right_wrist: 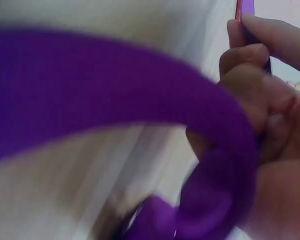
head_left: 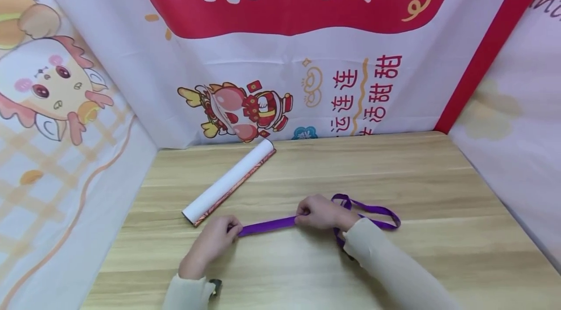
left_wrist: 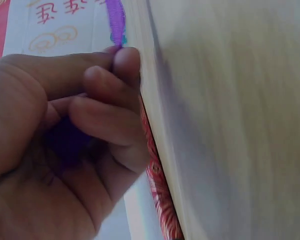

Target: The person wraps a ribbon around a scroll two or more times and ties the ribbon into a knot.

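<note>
A purple ribbon (head_left: 268,226) is stretched nearly level between both hands, just above or on the table; the gap is too small to tell. The left hand (head_left: 215,238) pinches one end between thumb and forefinger, and in the left wrist view some purple (left_wrist: 67,142) also shows inside its curled fingers. Farther right, the right hand (head_left: 322,211) pinches the ribbon with thumb and forefinger. From there the slack lies in loose loops (head_left: 381,209) beside and under the right wrist. Close up in the right wrist view, a wide purple band (right_wrist: 115,80) curves past the right hand.
A rolled white sheet (head_left: 228,181) with a red patterned edge lies slanted on the wooden table (head_left: 394,164), beyond the left hand. Printed cloth hangings (head_left: 245,57) stand behind the table and along both sides.
</note>
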Demonstrator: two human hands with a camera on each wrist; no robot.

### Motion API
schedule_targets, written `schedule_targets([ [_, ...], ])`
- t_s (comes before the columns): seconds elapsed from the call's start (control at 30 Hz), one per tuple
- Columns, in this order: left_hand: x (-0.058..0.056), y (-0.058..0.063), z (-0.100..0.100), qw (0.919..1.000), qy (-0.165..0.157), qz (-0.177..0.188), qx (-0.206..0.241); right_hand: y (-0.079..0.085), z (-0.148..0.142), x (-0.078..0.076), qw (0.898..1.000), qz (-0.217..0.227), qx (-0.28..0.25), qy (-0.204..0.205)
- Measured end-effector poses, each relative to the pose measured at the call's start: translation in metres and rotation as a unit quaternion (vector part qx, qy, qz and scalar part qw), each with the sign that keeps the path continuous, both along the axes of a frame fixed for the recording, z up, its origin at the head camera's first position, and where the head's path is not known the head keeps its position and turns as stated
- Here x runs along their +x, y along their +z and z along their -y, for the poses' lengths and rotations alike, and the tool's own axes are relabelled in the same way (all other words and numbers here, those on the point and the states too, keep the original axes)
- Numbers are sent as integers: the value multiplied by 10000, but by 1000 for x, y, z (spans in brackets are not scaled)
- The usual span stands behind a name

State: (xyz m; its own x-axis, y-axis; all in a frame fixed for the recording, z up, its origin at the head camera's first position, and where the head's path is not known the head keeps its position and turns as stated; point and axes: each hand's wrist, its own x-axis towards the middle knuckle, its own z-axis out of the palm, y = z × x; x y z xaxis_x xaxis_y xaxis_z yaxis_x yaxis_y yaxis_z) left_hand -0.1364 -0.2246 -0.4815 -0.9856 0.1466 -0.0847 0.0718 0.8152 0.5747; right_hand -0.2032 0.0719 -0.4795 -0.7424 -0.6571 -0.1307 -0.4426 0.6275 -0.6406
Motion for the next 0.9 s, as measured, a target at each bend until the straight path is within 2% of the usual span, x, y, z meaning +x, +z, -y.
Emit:
schedule_targets([
  [0.13,0,1,9,9995,248,40,-189,1,-23,-5,9983,306,-4,-495],
  [0.27,2,0,17,9983,419,-131,-380,0,-50,-9,9939,449,-191,-992],
  [0.47,4,-1,29,9964,629,-228,-521,3,-89,-9,9908,1,71,-1353],
  [0.63,5,4,34,9952,848,-1,-493,7,-118,-9,9879,280,-9,-1527],
  [0.67,6,5,33,9952,841,71,-497,8,-123,-8,9867,387,-23,-1576],
  [0.8,7,13,26,9944,533,-55,-909,13,-136,-3,9852,426,142,-1654],
  [0.87,8,21,16,9901,468,-313,-1283,15,-136,2,9853,258,258,-1669],
  [0.9,8,25,10,9868,477,-504,-1467,17,-134,5,9854,-3,382,-1660],
])
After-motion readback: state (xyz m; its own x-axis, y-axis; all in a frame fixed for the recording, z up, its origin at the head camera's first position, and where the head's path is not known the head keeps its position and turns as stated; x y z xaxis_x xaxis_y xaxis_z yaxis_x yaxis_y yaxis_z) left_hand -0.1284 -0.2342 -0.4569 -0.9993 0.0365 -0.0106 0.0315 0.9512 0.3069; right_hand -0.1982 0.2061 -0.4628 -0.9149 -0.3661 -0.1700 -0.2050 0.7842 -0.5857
